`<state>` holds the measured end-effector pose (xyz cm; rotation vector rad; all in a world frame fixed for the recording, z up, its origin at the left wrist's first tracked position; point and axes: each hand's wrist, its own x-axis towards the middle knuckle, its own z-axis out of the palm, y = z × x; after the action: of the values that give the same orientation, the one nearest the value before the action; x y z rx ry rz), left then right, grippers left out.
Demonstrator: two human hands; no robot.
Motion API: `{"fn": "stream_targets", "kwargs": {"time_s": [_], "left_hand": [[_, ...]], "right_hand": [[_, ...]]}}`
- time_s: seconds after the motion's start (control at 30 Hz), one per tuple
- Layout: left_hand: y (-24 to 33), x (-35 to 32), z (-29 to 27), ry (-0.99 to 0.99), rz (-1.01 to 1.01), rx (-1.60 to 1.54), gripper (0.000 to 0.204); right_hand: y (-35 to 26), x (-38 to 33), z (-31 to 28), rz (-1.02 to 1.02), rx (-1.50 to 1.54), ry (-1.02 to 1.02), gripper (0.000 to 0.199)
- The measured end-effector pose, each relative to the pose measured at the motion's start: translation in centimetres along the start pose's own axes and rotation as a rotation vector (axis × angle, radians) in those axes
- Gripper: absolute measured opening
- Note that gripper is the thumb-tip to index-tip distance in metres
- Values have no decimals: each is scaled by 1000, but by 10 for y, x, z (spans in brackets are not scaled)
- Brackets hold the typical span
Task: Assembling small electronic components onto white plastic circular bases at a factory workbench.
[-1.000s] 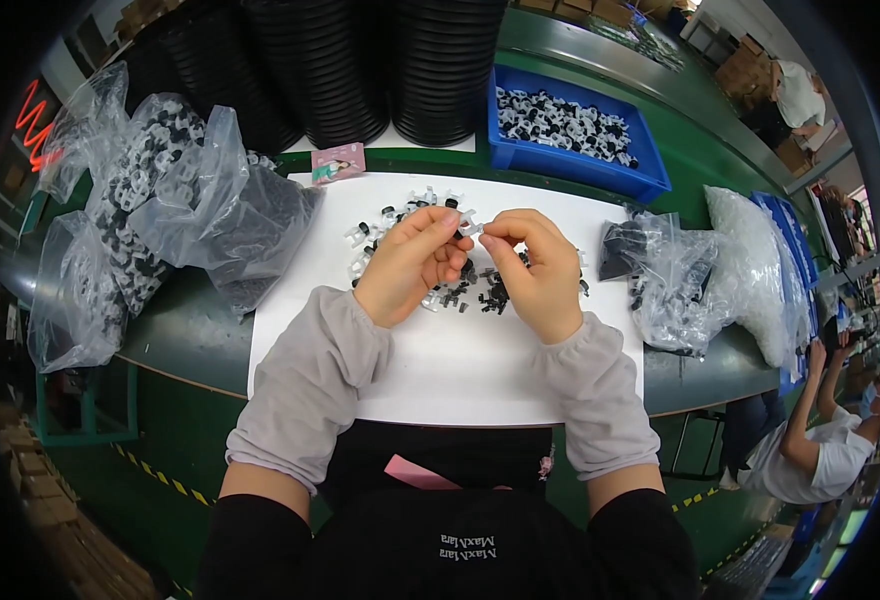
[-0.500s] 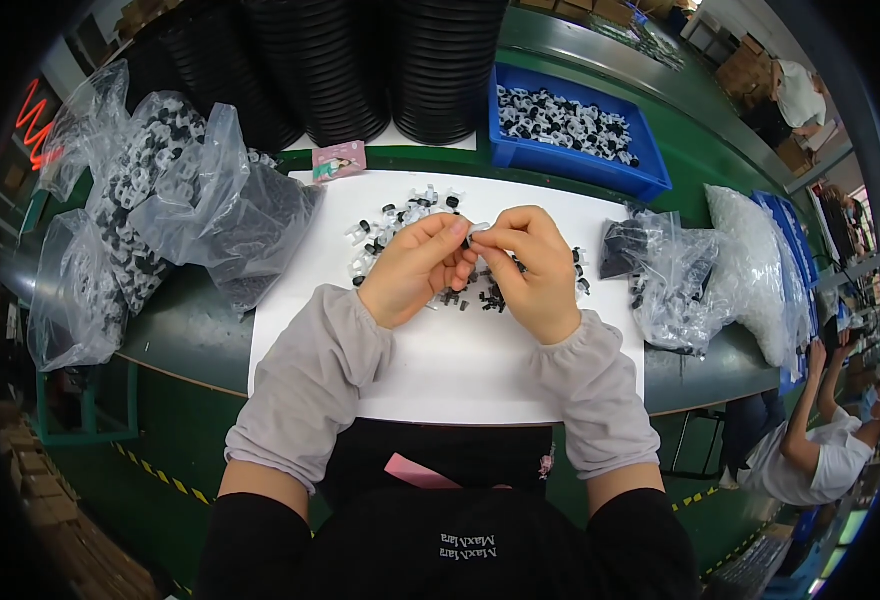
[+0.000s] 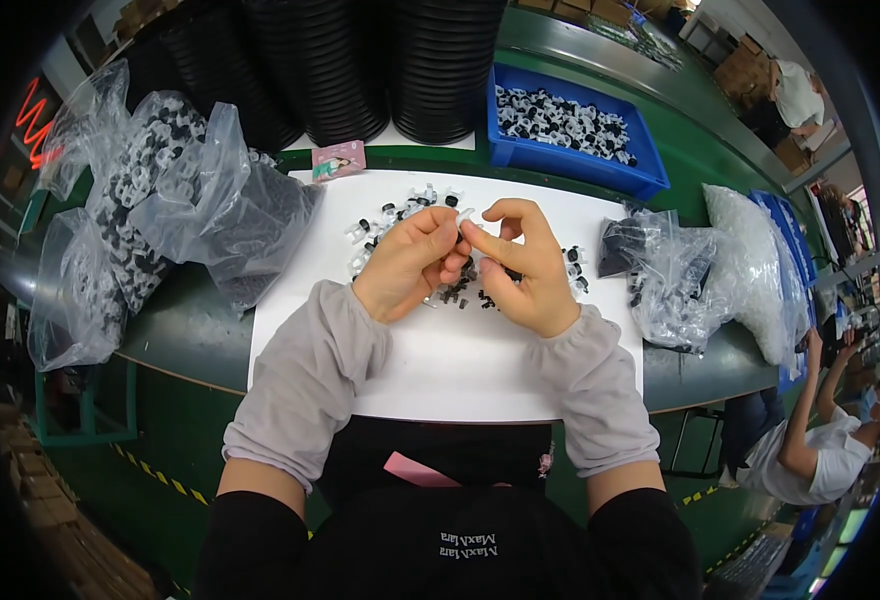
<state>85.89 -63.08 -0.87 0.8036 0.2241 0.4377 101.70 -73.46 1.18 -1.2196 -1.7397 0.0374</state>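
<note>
Over the white sheet, my left hand (image 3: 407,262) is closed, pinching a small white-and-black plastic part (image 3: 465,216) between thumb and fingertips. Its white end sticks up past the fingers; the lower end is hidden. One fingertip of my right hand (image 3: 528,268) touches the part from the right, while its other fingers are spread apart and grip nothing. Behind and beneath the hands lie loose white-and-black parts (image 3: 422,196). Small dark pieces (image 3: 454,293) lie just below the fingers, partly covered by them.
Clear bags of parts (image 3: 150,180) stand at left. A pink card box (image 3: 339,160) lies near tall black ribbed stacks (image 3: 438,70). The blue bin (image 3: 580,178) holds more parts. More bags (image 3: 675,280) lie at right. A person (image 3: 810,450) sits far right.
My right hand has loosened its pinch on the part and its fingers have spread. My left hand has shifted slightly left with the part.
</note>
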Motion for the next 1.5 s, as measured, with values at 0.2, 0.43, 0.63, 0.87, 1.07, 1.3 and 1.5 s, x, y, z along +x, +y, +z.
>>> {"fn": "stream_targets", "kwargs": {"time_s": [0.2,0.43,0.63,0.87,1.07,1.3,1.5], "left_hand": [[-2,1,0,-110,4,-2,20],[0,4,-4,-35,13,115,18],[-5,2,2,-86,-37,41,19],[1,2,8,-64,-8,137,17],[-2,4,7,0,72,126,17],[-5,2,8,37,113,121,18],[-4,2,8,117,135,228,20]], "right_hand": [[5,-3,-5,79,187,-130,45],[-6,0,-14,382,193,-28,33],[-11,-3,12,213,195,110,13],[-2,-7,13,271,259,237,10],[-11,-3,10,197,45,219,15],[-10,-6,13,91,-43,238,22],[-10,-7,13,86,-29,233,25]]}}
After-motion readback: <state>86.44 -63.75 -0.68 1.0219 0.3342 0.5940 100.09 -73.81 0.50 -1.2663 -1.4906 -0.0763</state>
